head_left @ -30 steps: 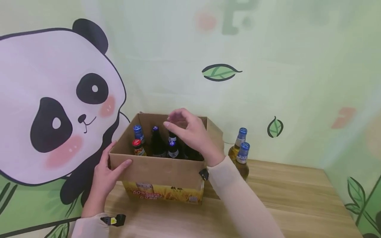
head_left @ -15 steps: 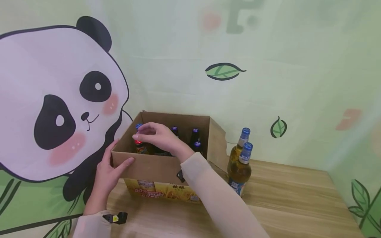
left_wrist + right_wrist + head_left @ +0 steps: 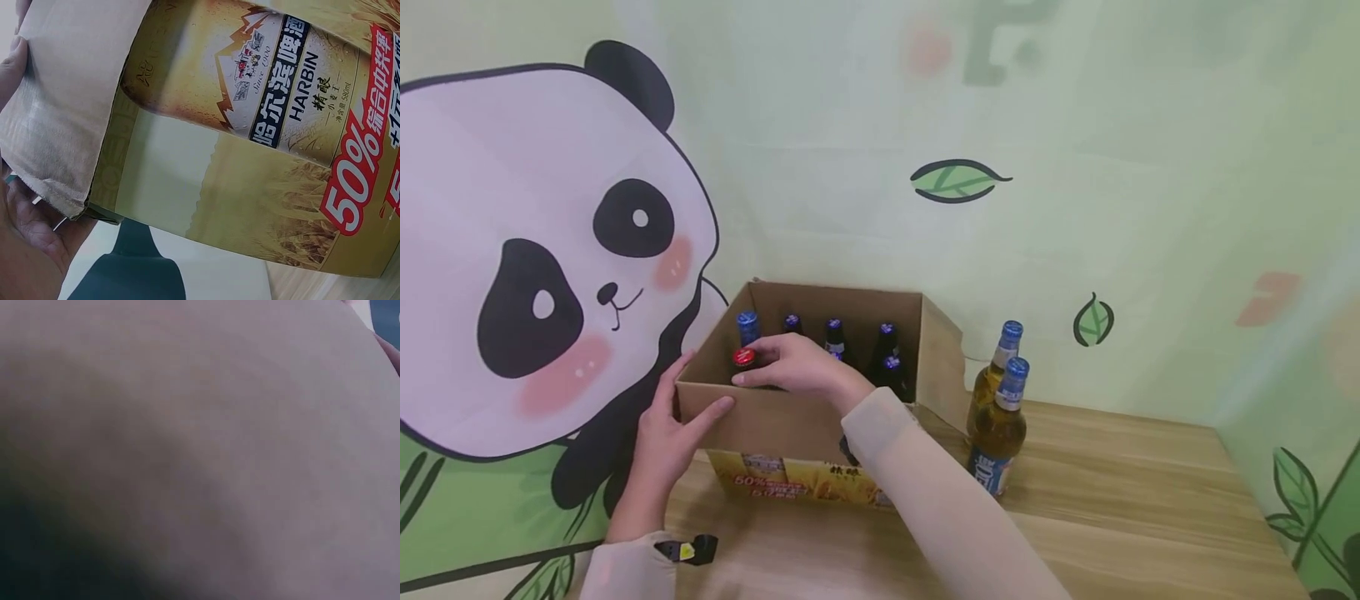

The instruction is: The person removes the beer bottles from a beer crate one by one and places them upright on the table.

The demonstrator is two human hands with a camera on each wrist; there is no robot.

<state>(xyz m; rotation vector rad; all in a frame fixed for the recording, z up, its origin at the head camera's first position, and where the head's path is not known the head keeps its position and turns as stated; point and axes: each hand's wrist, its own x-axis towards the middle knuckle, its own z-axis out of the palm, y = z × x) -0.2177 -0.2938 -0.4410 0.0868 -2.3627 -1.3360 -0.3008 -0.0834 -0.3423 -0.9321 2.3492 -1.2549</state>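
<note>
Partway, by my read: at least 7 bottles stand in the brown open-topped cardboard box with a yellow printed lower front (image 3: 805, 423). Visible in there: 1 red-capped bottle (image 3: 744, 358) at near left, 1 blue-capped bottle (image 3: 747, 325) behind it, 5 dark glass bottles with purple-blue caps (image 3: 887, 337). Right hand and front wall could hide more. Outside: 2 amber glass bottles with blue caps (image 3: 1002, 423), upright on the light wood-grain table (image 3: 1120, 479), just beside the box's right side.

Left hand (image 3: 664, 437): on the box's near-left corner, thumb on front flap, fingers round the side, cardboard held between.

Right hand (image 3: 805, 365): reaches across over the box, palm down, fingers bent, thumb before and fingers beside the red-capped neck. Firm hold or not: can't tell; right wrist view is blurred skin.
</note>
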